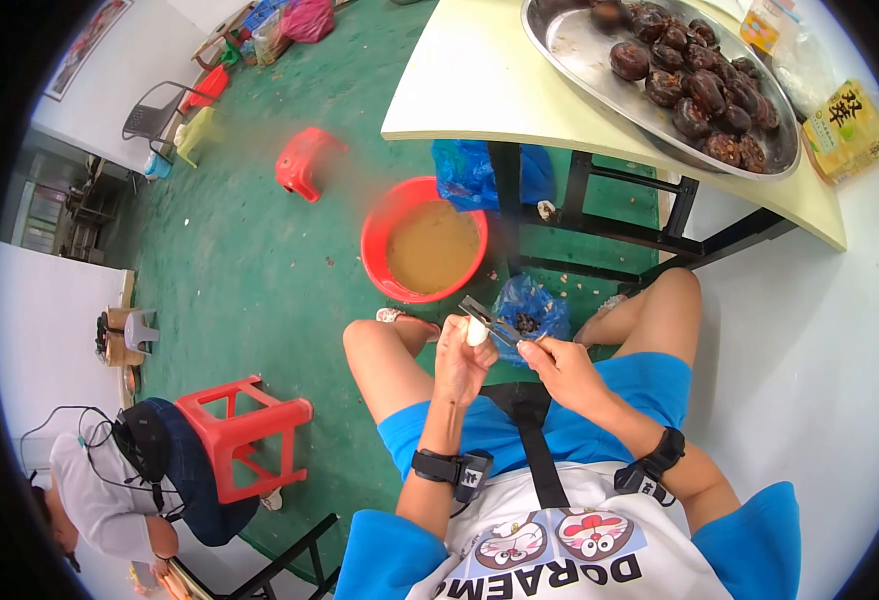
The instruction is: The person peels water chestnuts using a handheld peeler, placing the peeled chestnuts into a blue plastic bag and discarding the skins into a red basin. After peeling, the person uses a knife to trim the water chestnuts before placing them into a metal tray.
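My left hand is closed around a small white peeled water chestnut, raised in front of my lap. A metal peeler sits in my right hand, its head lying against or just beside the white chestnut. Below the tool, a blue plastic bag on the floor holds dark peelings. Dark brown unpeeled water chestnuts lie heaped in an oval metal tray on the table at upper right.
The pale table has black metal legs. A red basin of murky water stands ahead of my knees, by another blue bag. Red stools stand on the green floor. Another person sits at lower left. A yellow packet lies beyond the tray.
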`<action>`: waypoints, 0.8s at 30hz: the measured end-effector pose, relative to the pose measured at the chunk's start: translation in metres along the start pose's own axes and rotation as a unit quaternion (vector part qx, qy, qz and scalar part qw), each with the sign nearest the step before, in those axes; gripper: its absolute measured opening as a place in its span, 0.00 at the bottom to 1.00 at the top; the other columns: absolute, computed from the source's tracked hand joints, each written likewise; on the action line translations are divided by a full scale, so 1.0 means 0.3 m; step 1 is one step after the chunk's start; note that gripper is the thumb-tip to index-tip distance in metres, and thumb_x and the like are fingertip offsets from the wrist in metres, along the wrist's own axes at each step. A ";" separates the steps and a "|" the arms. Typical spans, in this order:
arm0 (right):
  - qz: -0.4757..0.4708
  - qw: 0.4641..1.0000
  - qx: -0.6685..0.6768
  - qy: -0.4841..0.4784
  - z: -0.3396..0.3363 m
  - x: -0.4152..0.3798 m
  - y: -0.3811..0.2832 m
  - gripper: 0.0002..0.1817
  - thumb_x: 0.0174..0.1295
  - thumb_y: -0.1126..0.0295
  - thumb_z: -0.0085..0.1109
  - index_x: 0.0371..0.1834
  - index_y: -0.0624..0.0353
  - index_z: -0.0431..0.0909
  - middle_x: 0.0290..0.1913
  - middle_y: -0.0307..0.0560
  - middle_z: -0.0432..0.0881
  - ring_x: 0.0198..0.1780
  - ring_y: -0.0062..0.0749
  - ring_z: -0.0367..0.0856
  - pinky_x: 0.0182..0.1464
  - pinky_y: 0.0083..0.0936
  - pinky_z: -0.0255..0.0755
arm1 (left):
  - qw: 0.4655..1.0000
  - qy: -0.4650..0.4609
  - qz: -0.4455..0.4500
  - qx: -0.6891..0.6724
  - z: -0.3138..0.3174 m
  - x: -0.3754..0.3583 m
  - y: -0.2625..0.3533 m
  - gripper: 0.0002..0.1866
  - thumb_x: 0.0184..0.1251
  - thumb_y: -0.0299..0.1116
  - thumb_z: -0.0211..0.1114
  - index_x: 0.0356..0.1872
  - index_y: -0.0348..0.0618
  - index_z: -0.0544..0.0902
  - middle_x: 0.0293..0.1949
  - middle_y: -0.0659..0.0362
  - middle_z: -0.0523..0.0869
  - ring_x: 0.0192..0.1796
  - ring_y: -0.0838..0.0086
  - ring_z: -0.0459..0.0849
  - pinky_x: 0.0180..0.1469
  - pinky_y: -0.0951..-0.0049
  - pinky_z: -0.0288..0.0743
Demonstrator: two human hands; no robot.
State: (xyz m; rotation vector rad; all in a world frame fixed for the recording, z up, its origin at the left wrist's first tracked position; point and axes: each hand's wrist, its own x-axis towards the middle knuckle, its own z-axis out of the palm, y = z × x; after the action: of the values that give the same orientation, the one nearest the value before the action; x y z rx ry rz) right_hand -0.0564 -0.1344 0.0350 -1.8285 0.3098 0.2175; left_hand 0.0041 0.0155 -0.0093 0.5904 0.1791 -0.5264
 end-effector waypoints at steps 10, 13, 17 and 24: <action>0.045 0.995 0.080 0.050 -0.039 0.053 0.088 0.21 0.59 0.55 0.47 0.22 0.65 0.73 0.14 0.47 0.72 0.17 0.31 0.72 0.21 0.26 0.63 | 0.996 0.011 -0.018 0.086 0.066 -0.012 0.019 0.10 0.64 0.38 0.49 0.39 0.44 0.71 0.23 0.65 0.70 0.22 0.82 0.63 0.24 0.80 0.59; -0.041 0.998 0.017 0.039 -0.043 -0.004 0.037 0.19 0.59 0.56 0.48 0.24 0.63 0.73 0.14 0.48 0.72 0.17 0.35 0.73 0.20 0.26 0.63 | 0.997 0.059 -0.041 0.036 0.069 -0.006 0.022 0.11 0.64 0.38 0.49 0.36 0.40 0.72 0.21 0.65 0.68 0.21 0.83 0.62 0.23 0.81 0.58; -0.150 0.980 -0.127 0.039 -0.036 -0.028 0.025 0.16 0.58 0.57 0.50 0.27 0.60 0.72 0.16 0.50 0.74 0.19 0.45 0.75 0.20 0.31 0.66 | 0.994 0.084 -0.008 0.074 0.074 -0.008 0.005 0.13 0.66 0.40 0.46 0.34 0.40 0.73 0.20 0.65 0.70 0.21 0.83 0.65 0.22 0.82 0.59; -0.219 0.952 -0.195 0.085 -0.023 -0.037 0.033 0.15 0.56 0.58 0.52 0.28 0.60 0.71 0.17 0.48 0.76 0.19 0.44 0.76 0.18 0.32 0.68 | 0.964 0.109 0.075 0.231 0.063 -0.005 -0.008 0.12 0.67 0.37 0.45 0.38 0.39 0.72 0.25 0.64 0.75 0.23 0.84 0.71 0.22 0.84 0.65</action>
State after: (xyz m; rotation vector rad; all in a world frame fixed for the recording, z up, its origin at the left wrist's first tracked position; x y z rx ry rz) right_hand -0.0700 -0.1424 0.0313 -2.2607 -0.0322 -0.2050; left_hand 0.0017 0.0037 0.0055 1.1110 0.2205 -0.3545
